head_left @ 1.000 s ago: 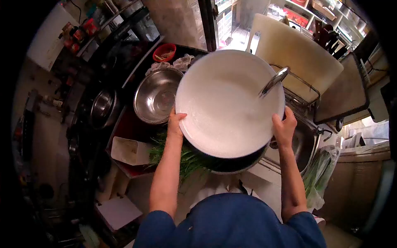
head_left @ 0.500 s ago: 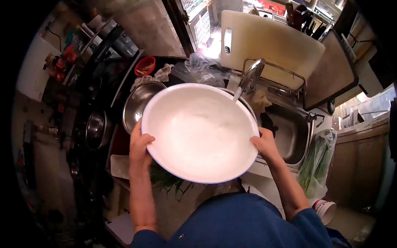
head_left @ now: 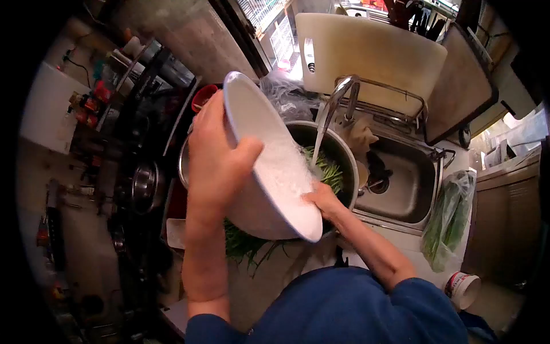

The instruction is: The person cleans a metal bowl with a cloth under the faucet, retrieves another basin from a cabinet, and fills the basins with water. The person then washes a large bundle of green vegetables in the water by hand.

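A large white basin with a blue rim is tipped steeply to the right. On its raised left side is my left hand, its thumb over the rim and its other fingers along the outside. My right hand grips the lower right rim, thumb on the inner wall and the other fingers hidden behind it. Beyond the basin stands a big metal pot holding cut green stalks, partly covered by the basin. Water runs from the faucet toward the pot.
A steel sink lies to the right, with bagged green stalks beside it. Cutting boards lean at the back. More greens lie below the basin. A red bowl and plastic bags sit behind.
The basin has gone from facing me to tipped rightward, its left side raised by my left hand. My right hand has moved left and down. The pot with the stalks now shows.
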A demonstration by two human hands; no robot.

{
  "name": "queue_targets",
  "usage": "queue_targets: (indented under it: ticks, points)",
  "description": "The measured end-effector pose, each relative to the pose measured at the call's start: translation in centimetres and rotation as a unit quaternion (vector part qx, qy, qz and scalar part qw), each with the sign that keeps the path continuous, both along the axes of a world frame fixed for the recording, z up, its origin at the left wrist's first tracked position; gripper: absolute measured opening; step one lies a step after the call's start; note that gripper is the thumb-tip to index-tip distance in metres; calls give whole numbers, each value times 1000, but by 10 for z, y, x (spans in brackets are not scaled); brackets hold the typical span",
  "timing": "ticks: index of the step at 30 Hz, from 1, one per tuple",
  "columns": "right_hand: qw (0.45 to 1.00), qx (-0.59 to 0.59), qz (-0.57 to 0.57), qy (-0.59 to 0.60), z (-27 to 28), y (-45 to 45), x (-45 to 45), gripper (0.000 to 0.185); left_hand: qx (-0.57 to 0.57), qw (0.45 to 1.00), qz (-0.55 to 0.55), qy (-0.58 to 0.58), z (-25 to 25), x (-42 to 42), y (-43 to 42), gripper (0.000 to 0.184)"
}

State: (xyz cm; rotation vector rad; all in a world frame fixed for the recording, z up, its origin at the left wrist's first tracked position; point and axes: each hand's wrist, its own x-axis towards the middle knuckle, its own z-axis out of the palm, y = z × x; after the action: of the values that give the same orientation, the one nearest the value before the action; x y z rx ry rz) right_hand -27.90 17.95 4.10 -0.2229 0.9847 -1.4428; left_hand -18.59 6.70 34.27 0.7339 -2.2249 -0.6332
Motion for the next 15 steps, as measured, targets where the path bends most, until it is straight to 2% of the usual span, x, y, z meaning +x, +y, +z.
queue_targets:
  ticks: [1, 2, 5, 6, 7, 8, 9, 12, 13, 15]
  points:
    - [1000, -9, 11, -21, 1, -2, 4, 48, -36, 999, -6, -10, 6, -11, 7, 46]
    - [999, -18, 22, -41, 2, -4, 9, 48, -79, 997, -14, -7, 13, -21, 13, 33]
    - [995, -32, 42, -90, 8, -6, 23, 50, -152, 984, 22, -88, 23, -37, 25, 30]
    - [993, -22, 47, -108, 14, -4, 23, 49, -137, 986, 17, -90, 31, -41, 34, 43]
    - [990, -12, 59, -125, 22, -4, 25, 48, -151, 983, 13, -99, 31, -45, 38, 39]
    - [994, -45, 88, -38, 26, -2, 27, 46, -171, 979, 29, -110, 34, -44, 40, 35]
    - [994, -63, 80, -48, 29, -5, 32, 44, -195, 971, 59, -124, 39, -39, 42, 32]
    - [982, -108, 96, -120, -62, -14, 21, 74, -240, 967, 80, -30, 45, -44, 48, 28]
    - [978, -94, 111, -149, -63, -13, 22, 69, -261, 963, 70, 23, 46, -43, 47, 28]
    - [970, -62, 120, -202, -58, -1, 17, 59, -238, 968, 69, 36, 46, -35, 47, 29]
